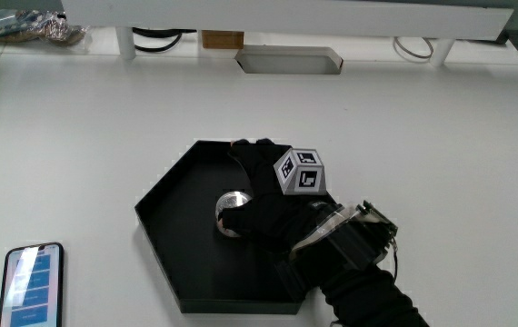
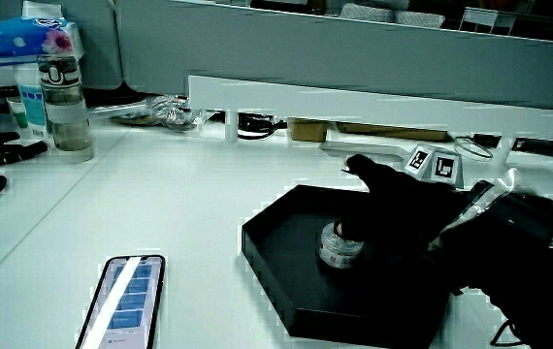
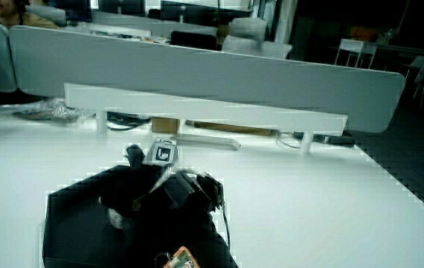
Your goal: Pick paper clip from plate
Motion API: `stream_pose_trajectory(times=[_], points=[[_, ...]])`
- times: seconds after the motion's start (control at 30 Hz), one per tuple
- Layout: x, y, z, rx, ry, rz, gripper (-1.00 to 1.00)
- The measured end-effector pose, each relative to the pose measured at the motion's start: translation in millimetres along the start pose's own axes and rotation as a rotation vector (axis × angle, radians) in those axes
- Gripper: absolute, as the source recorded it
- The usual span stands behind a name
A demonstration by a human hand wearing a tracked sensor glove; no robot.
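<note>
**Hand down in the tray, closing on a small silvery thing**

The hand [image 1: 273, 204] is inside the black six-sided tray [image 1: 164, 238] – the task's "plate" – with its fingers curled round a small round silvery object [image 1: 231, 206] that rests on the tray floor. The task calls it a paper clip; it looks more like a little roll or tin, and in a side view [image 2: 338, 242] it reads as a short cylinder. The fingers touch it, but whether they truly clamp it I cannot tell. I judge this to be the grasping step – the next move calls for a firm pinch, then a straight lift clear of the tray's rim.

The table [image 1: 441, 136] is plain white. A phone [image 1: 33, 286] lies at its edge nearer the person than the tray. A water bottle [image 2: 66, 105] and a white shelf [image 2: 374, 107] stand farther off, with a grey partition [image 3: 197, 59] past them
</note>
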Motion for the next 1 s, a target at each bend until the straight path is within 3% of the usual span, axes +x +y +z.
stream_pose_trajectory(times=[0.13,0.37,0.43,0.57,0.7,0.8,0.9,1.0], points=[[2.4,9,-16.8,-0.038,-0.016,-0.038,0.0],[-4.7,15,-34.2,-0.051,-0.069,-0.038,0.0],[-5.4,20,-40.8,-0.09,-0.087,-0.047,0.0],[-7.6,22,-46.3,-0.097,-0.143,-0.072,0.0],[-5.2,27,-53.9,-0.132,-0.154,-0.086,0.0],[-8.3,25,-52.6,-0.086,-0.128,-0.06,0.3],[-13.8,22,-49.7,-0.018,-0.157,-0.06,0.6],[-11.3,21,-48.8,0.002,-0.135,-0.066,0.9]])
